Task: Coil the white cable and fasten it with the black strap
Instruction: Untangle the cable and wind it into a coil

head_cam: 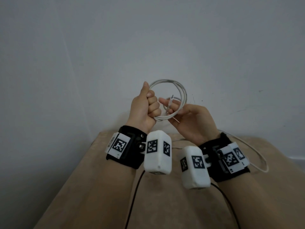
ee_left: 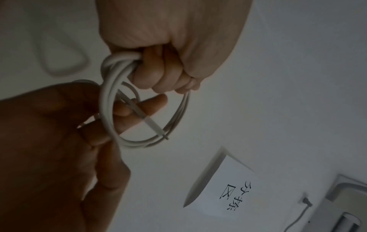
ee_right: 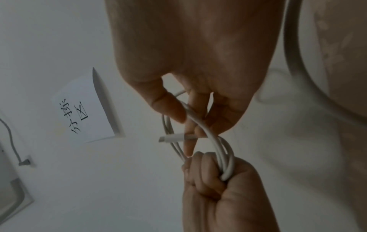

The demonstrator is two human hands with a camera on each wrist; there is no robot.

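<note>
The white cable (head_cam: 182, 91) is wound into a round coil of several loops, held up in front of the wall. My left hand (head_cam: 152, 104) grips the coil's left side in a closed fist, thumb up. To its right, my right hand (head_cam: 170, 110) pinches the cable's free end just behind the plug (head_cam: 171, 98), which sticks up inside the loop. From the left wrist the fist (ee_left: 164, 73) clamps the coil (ee_left: 107, 113). From the right wrist the plug (ee_right: 172, 138) pokes left past my right hand's fingers (ee_right: 188, 141). No black strap shows in any view.
A tan cloth-covered surface (head_cam: 107, 195) lies below my forearms against a white wall. A separate white cord (head_cam: 257, 160) loops on it to the right, and black cords run from the wrist cameras. A paper sign (ee_left: 228, 185) with handwriting hangs overhead.
</note>
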